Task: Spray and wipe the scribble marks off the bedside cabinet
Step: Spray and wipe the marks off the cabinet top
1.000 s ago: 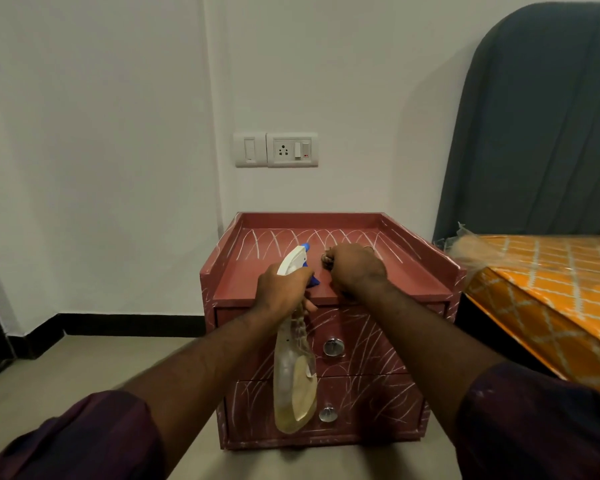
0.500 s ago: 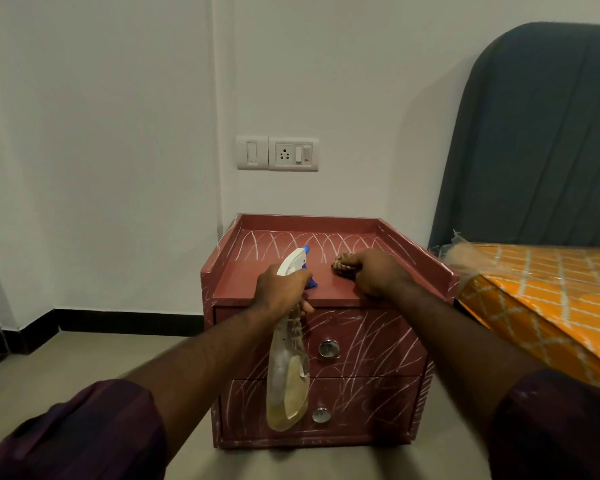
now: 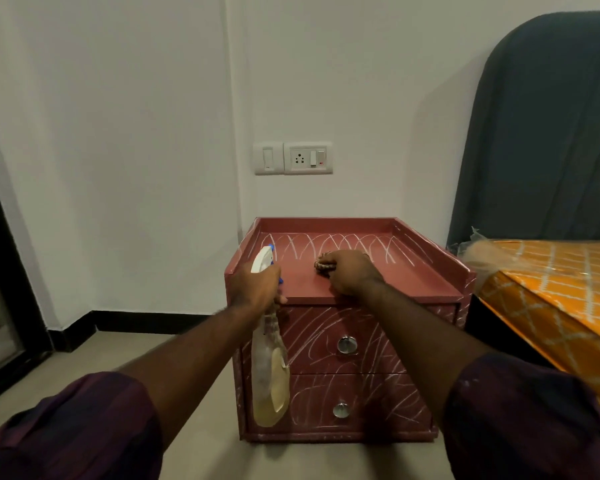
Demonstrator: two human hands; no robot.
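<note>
A red bedside cabinet (image 3: 426, 289) with two drawers stands against the wall. White scribble marks (image 3: 343, 245) cover the back of its top and both drawer fronts; the front part of the top looks plain red. My left hand (image 3: 255, 285) grips the neck of a clear spray bottle (image 3: 270, 379) with a white and blue head, hanging in front of the cabinet's left edge. My right hand (image 3: 350, 277) holds a small bunched cloth (image 3: 323, 265) against the cabinet top, near the middle.
A bed with an orange patterned cover (image 3: 561, 299) and a dark grey headboard (image 3: 541, 133) stands close on the right. A switch and socket plate (image 3: 293, 158) is on the wall above the cabinet. A dark door frame (image 3: 4, 265) stands at the left. The floor is beige.
The view has shifted left and back a little. My right hand with the cloth has moved farther back on the cabinet top, toward the scribbles. My left hand keeps holding the bottle.
</note>
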